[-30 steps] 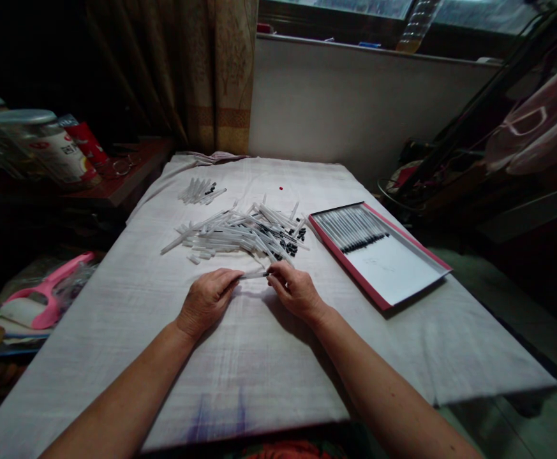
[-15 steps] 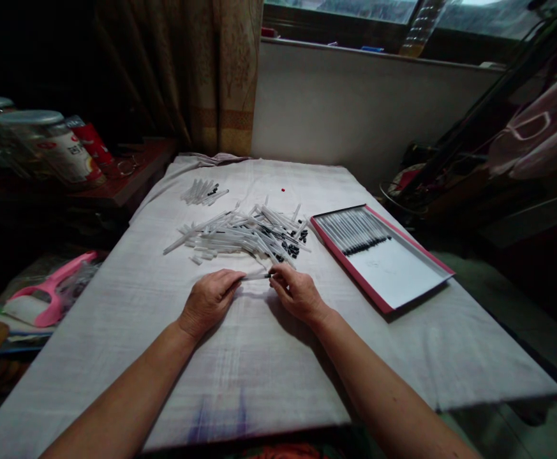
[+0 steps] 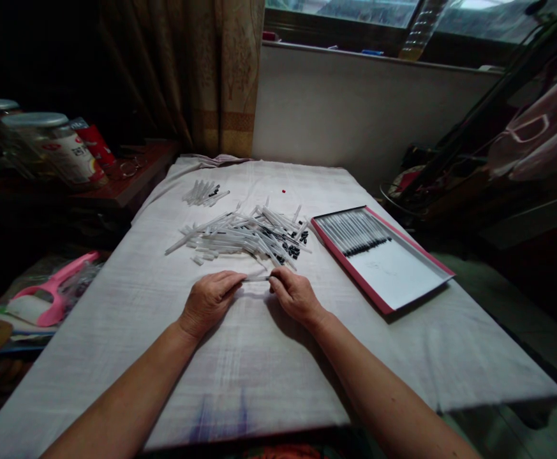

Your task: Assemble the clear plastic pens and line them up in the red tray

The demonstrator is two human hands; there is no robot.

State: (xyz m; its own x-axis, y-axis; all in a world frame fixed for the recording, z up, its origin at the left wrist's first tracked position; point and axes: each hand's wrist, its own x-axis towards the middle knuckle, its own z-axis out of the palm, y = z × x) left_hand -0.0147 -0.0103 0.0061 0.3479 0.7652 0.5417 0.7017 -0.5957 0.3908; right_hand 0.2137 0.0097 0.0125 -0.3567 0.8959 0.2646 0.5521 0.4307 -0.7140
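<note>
A clear pen (image 3: 258, 278) lies level between my two hands, just above the near part of the white cloth. My left hand (image 3: 212, 299) pinches its left end. At the other end, which is dark, my right hand (image 3: 296, 293) closes its thumb and fingers; the tip is hidden by them. Beyond my hands spreads a loose pile of clear pen parts (image 3: 230, 233), with small black pieces (image 3: 291, 248) at its right side. A shallow red-edged box (image 3: 402, 274) on the right holds a row of clear pens with black ends (image 3: 352, 231).
A smaller group of clear pen parts (image 3: 201, 193) lies at the back left of the table, and a tiny red piece (image 3: 284, 191) at the back middle. Jars (image 3: 62, 150) stand on a side shelf to the left. A pink-handled object (image 3: 60, 290) is below it.
My right fingers have closed further over the pen's dark end, so less of it shows. The view has shifted slightly; the pile and box have stayed put.
</note>
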